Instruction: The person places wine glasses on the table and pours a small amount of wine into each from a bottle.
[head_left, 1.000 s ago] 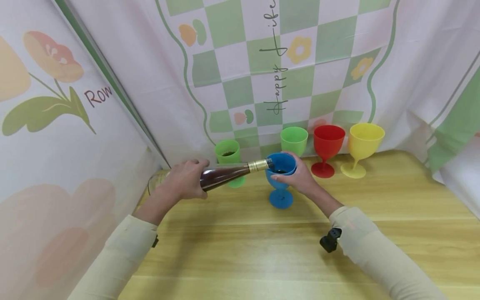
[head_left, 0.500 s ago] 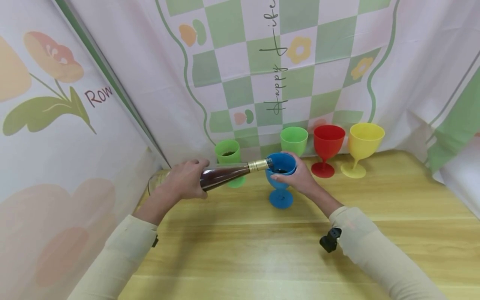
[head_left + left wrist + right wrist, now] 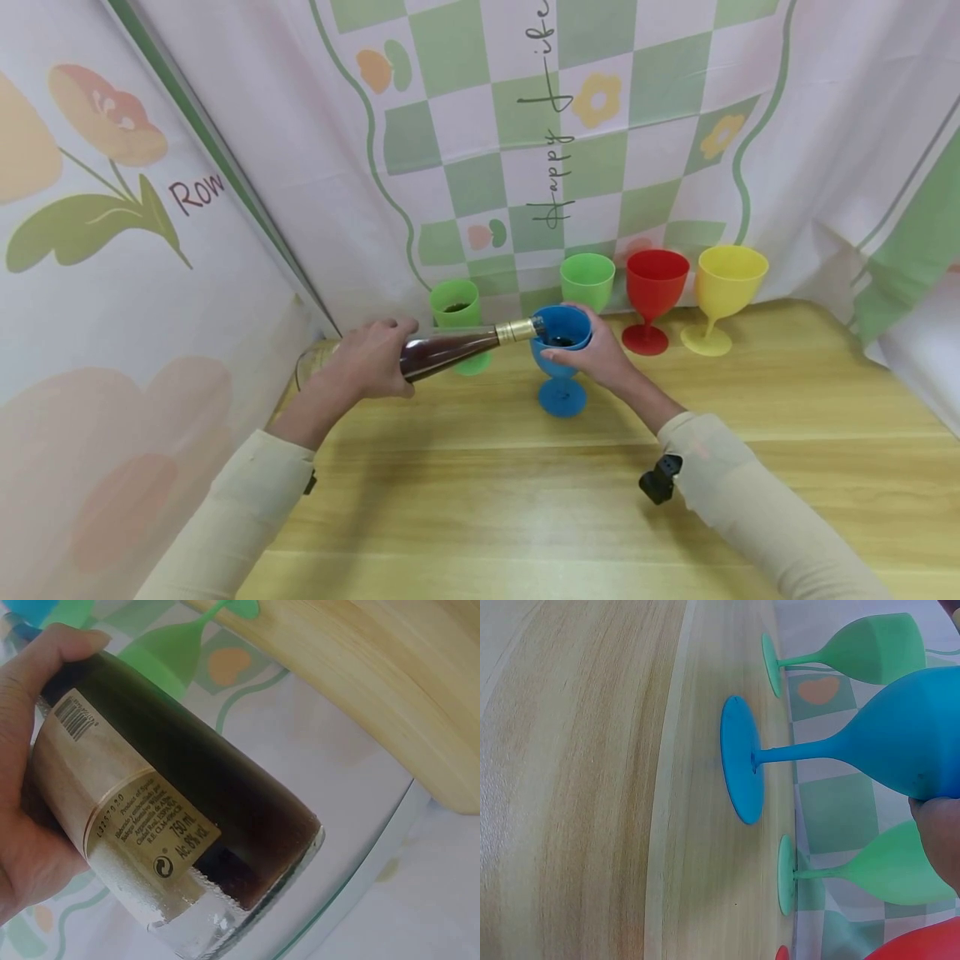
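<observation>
From the head, the left hand (image 3: 372,358) grips the bottle (image 3: 446,353), neck toward two-thirty o'clock, likely for pouring into the blue goblet (image 3: 553,369) the right hand (image 3: 597,354) clasps for steadiness; from the left wrist, base toward four-thirty; from the right, goblet standing on the bench (image 3: 570,787).

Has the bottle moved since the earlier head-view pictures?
No. The bottle crosses in front of the same part of the green goblet, with no visible shift either way.
</observation>
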Motion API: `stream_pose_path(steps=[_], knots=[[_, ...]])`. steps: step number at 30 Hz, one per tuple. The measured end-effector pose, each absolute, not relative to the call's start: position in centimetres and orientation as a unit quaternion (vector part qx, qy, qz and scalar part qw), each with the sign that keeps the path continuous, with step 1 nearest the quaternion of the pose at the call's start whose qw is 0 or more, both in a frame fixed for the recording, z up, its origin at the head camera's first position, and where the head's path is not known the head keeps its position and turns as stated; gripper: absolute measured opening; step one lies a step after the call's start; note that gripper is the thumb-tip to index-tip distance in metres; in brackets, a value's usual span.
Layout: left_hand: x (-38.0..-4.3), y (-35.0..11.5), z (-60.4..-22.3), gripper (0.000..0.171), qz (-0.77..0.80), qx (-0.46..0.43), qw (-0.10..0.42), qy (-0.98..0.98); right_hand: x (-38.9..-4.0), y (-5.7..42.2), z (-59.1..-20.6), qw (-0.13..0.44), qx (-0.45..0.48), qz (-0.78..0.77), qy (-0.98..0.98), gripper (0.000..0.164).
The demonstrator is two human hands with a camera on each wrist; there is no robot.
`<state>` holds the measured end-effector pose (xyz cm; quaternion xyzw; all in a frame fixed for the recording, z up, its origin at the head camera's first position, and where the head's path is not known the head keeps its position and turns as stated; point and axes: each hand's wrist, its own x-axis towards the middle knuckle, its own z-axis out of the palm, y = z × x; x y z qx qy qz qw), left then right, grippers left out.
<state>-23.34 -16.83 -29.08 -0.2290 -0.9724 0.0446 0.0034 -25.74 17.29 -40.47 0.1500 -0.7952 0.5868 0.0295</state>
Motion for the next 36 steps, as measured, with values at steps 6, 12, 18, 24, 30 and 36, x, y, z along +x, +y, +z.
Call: stream_pose_path(steps=[6,12,18,24,30,36], knots=[[-23.35,-16.81,-29.04,0.085,0.043,-0.231,0.004,-0.972,-25.77,17.31,-40.43,0.031,0.151,0.586,-0.795,0.081],[-23.33,-16.86,-29.06,0.085,0.041,-0.234,0.007,-0.971,-25.83,17.31,-40.40,0.034,0.155,0.588,-0.793,0.079],[-23.29,-16.86,-29.07,0.086,0.042,-0.235,0.008,-0.971,-25.75,17.31,-40.43,0.037,0.159,0.589,-0.792,0.078],[-23.22,-16.83,-29.02,0.083,0.042,-0.233,0.007,-0.972,-25.68,17.27,-40.41,0.037,0.157,0.590,-0.791,0.079],[-23.22,-16.83,-29.08,0.083,0.042,-0.232,0.009,-0.972,-25.65,17.27,-40.37,0.038,0.156,0.589,-0.792,0.078],[-23.18,-16.84,-29.09,0.085,0.042,-0.229,0.008,-0.972,-25.63,17.26,-40.38,0.038,0.159,0.587,-0.793,0.078]])
